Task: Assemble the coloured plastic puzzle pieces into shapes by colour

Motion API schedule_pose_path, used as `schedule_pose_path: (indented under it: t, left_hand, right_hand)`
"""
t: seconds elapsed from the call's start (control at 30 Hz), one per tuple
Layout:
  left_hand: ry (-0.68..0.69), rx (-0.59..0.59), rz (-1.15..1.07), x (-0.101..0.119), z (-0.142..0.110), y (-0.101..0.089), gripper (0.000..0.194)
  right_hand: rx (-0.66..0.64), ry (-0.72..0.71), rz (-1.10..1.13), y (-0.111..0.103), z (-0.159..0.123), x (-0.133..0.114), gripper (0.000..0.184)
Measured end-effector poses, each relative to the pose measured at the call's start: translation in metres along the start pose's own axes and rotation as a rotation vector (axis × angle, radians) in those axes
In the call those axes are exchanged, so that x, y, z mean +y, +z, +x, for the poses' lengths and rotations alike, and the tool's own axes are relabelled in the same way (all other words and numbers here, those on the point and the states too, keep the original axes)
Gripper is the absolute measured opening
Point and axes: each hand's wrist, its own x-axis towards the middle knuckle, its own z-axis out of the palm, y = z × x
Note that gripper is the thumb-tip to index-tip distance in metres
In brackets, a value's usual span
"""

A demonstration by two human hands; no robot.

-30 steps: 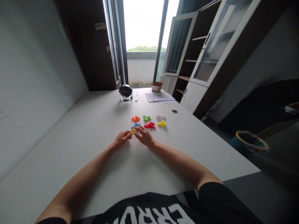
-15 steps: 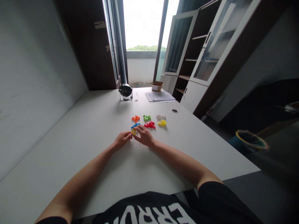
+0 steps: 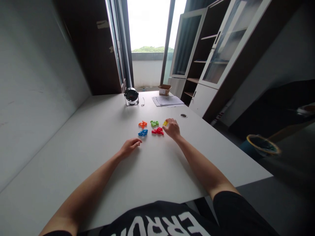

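Observation:
Small coloured plastic pieces lie in a cluster on the white table point(image 3: 98, 137): an orange piece point(image 3: 142, 124), a green piece point(image 3: 154, 123), a blue piece point(image 3: 143, 132) and a red piece point(image 3: 157, 131). My right hand point(image 3: 172, 128) rests at the cluster's right end with fingers curled round a yellow piece point(image 3: 165, 123) that peeks out at its fingertips. My left hand point(image 3: 129, 146) lies on the table below the blue piece, fingers loosely curled, with nothing visible in it.
A small round clock on a metal stand point(image 3: 131, 96) sits at the table's far edge, with a stack of papers point(image 3: 168, 101) and a small cardboard box point(image 3: 164, 89) to its right. A cable hole point(image 3: 183, 115) is near the right edge. Cabinets stand at the right.
My right hand has moved away from my left hand, up and to the right, carrying the yellow piece to the cluster's right end. The left hand let go and stayed.

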Motion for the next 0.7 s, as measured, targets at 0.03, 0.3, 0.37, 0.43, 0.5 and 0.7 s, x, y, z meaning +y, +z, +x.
schedule_pose_path:
  t: [0.03,0.3,0.37,0.43,0.5,0.7]
  left_hand:
    - [0.006,0.0,0.012,0.0,0.0,0.0,0.029]
    - [0.042,-0.018,0.11,0.001,0.0,-0.001,0.028]
    - [0.043,-0.023,0.137,0.003,-0.001,-0.002,0.028]
    - [0.041,-0.028,0.157,0.004,-0.001,-0.002,0.028]
    - [0.041,-0.033,0.17,0.004,-0.001,-0.002,0.028]
    - [0.06,-0.029,0.195,0.005,-0.002,0.0,0.028]
  right_hand:
    - [0.0,0.044,-0.038,0.002,0.001,0.011,0.032]
    - [-0.014,0.146,0.017,0.016,0.005,0.056,0.031]
    - [-0.006,0.152,0.056,0.017,0.007,0.062,0.032]
    - [-0.02,0.158,0.133,0.017,0.009,0.07,0.032]
    - [-0.052,0.171,0.256,0.016,0.011,0.081,0.032]
    - [-0.123,0.31,0.58,0.016,0.007,0.113,0.038]
